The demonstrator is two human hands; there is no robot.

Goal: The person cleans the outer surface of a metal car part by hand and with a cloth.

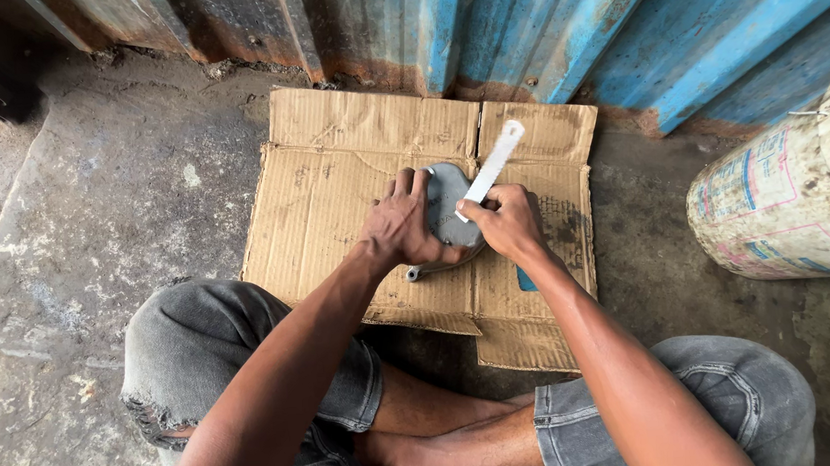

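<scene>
A grey, rounded metal cover (446,206) lies on a flattened cardboard sheet (334,190) on the ground. My left hand (401,222) grips its left edge and holds it down. My right hand (507,219) is closed on the lower end of a flat white strip-like tool (494,165), whose tip rests on the cover's top face; the strip slants up and to the right. A small lug of the cover (414,274) sticks out below my left hand.
My knees in grey jeans (200,355) frame the cardboard as I sit cross-legged. A dirty white plastic bucket (801,186) lies at the right. A rusty blue corrugated metal wall (536,20) stands behind. Concrete floor (75,237) spreads to the left.
</scene>
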